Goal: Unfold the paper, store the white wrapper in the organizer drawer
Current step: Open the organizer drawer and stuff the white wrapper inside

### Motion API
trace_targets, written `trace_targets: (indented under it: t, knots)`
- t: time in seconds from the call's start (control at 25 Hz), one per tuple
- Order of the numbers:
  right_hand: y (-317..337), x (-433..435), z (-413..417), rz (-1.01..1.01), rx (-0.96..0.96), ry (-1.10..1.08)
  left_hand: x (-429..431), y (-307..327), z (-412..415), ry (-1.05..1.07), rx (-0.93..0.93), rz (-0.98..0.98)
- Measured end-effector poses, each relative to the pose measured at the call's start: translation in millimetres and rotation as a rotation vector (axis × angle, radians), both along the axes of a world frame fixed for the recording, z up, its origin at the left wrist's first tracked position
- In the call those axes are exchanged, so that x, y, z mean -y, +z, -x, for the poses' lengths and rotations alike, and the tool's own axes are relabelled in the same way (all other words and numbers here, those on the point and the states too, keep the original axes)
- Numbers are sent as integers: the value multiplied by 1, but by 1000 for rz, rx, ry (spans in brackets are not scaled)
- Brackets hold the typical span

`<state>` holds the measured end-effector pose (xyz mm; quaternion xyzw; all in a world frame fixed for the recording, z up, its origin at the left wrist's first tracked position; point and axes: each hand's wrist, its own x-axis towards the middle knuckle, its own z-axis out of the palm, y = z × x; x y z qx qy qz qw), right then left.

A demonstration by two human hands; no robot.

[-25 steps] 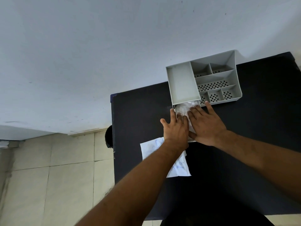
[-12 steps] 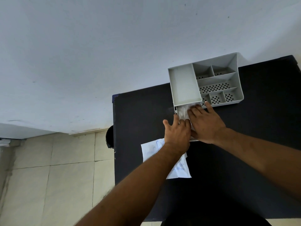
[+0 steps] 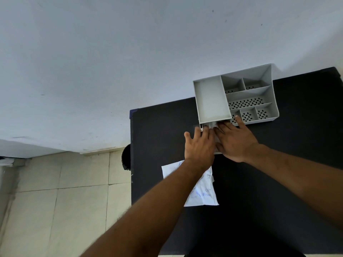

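A grey organizer (image 3: 268, 80) with several compartments stands at the far edge of the black table (image 3: 278, 191). Its drawer (image 3: 215, 152) sticks out toward me at the organizer's left end. The crumpled white wrapper (image 3: 210, 125) lies in the drawer, and only a strip of it shows below the organizer's front. My left hand (image 3: 199, 145) and my right hand (image 3: 235, 141) lie flat side by side on the wrapper and drawer, fingers pointing at the organizer. The unfolded white paper (image 3: 206, 193) with blue print lies on the table, partly under my left forearm.
The table's left edge (image 3: 131, 154) drops to a tiled floor (image 3: 55, 201). A dark round object (image 3: 126, 160) sits just off that edge. A white wall rises behind the organizer. Bare black tabletop stretches to the right of my right arm.
Both hands have slid forward toward the organizer. The drawer has gone further in, and less of the white wrapper shows than before.
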<state>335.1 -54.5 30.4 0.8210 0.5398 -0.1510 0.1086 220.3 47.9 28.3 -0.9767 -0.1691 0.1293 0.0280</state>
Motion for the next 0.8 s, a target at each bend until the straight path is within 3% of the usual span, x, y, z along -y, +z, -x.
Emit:
trace_targets:
  t: [0.12, 0.28, 0.48, 0.8]
  knots:
    - [4, -5, 1, -21, -13, -5, -1, -1, -3, -4, -58, -7]
    - [10, 1, 10, -80, -23, -44, -6, 0, -3, -1, -1, -7]
    - [7, 4, 15, -30, -32, -42, 3, -3, 1, 21, 32, 15]
    - [-1, 4, 12, 49, -32, 47, 5, 4, -7, 45, -95, 77]
